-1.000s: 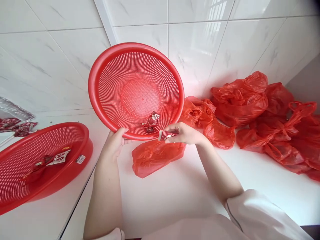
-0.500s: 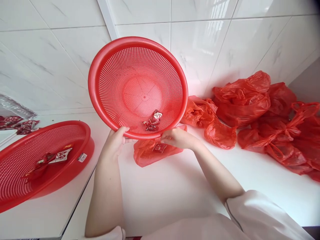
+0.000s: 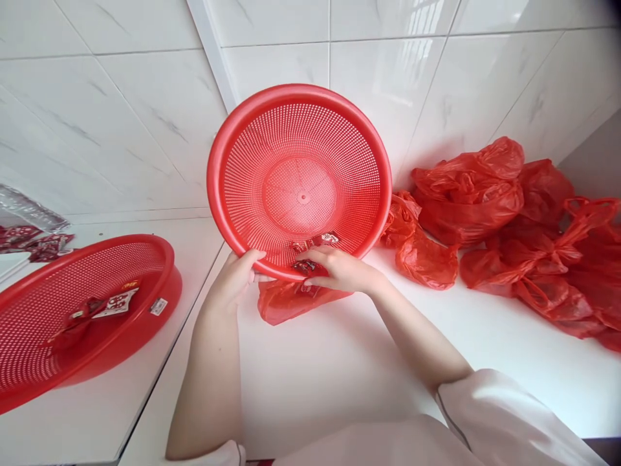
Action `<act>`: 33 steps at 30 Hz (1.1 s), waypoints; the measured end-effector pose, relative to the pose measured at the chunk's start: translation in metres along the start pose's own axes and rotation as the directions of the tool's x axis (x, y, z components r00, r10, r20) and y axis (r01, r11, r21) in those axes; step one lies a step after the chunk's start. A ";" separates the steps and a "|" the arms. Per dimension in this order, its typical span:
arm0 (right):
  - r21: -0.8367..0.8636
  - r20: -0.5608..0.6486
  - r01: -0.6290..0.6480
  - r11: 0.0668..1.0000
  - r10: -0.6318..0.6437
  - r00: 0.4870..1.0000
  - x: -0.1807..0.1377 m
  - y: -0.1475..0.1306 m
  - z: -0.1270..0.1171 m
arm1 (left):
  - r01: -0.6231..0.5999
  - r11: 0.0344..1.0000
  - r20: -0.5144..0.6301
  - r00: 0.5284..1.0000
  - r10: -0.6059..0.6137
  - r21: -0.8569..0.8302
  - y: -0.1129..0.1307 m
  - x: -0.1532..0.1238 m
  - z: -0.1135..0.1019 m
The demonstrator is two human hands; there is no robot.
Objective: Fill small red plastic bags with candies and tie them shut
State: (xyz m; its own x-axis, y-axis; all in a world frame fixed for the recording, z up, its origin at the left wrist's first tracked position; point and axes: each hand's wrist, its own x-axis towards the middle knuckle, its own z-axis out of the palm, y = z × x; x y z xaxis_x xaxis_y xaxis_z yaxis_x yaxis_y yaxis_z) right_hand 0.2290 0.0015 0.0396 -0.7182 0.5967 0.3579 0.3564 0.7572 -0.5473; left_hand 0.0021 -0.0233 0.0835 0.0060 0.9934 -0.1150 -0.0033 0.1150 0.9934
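Note:
My left hand point(image 3: 239, 278) grips the near left rim of a red plastic colander point(image 3: 301, 194), thumb over the edge and fingers beneath. The colander is tipped so that its inside faces me. A few small dark-red printed packets point(image 3: 330, 238) lie low in it against the near wall. Over these packets my right hand point(image 3: 342, 266) reaches across the near rim, its fingers stretched out and its thumb apart; part of the packets is hidden by them. Below the rim, a red plastic bag point(image 3: 284, 304) lies on the white table, mostly covered by the colander and my right hand.
At left stands a second red colander point(image 3: 155, 259) holding several packets point(image 3: 116, 303). More packets point(image 3: 48, 246) lie behind it beside clear plastic wrapping point(image 3: 29, 207). Several filled red plastic bags point(image 3: 470, 194) are heaped at right along the tiled wall point(image 3: 378, 84).
The colander has moved right and slightly down with my left hand on its rim. My right hand has shifted from below the rim to reach over it onto the packets.

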 end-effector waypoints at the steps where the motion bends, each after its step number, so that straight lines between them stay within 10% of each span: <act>1: 0.041 0.002 0.023 0.999 -0.023 1.000 0.000 0.000 -0.002 | -0.003 1.000 -0.001 1.000 0.003 -0.008 -0.001 0.001 -0.001; 15: 0.370 -0.252 -0.235 0.899 0.340 0.906 -0.007 -0.001 -0.017 | -0.002 0.999 -0.142 0.990 0.008 0.042 -0.005 0.010 -0.009; 33: 0.198 -0.240 -0.259 0.946 0.303 0.923 -0.008 0.003 -0.016 | -0.050 0.999 -0.148 0.988 0.051 0.013 -0.008 0.013 -0.015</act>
State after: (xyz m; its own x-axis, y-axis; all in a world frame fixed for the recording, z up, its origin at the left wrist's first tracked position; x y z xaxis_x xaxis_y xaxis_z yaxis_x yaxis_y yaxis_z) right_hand 0.2457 0.0031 0.0472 -0.4115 0.8432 0.3459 0.4047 0.5091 -0.7596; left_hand -0.0131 -0.0111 0.0735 -0.1424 0.9878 -0.0633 0.0089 0.0652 0.9978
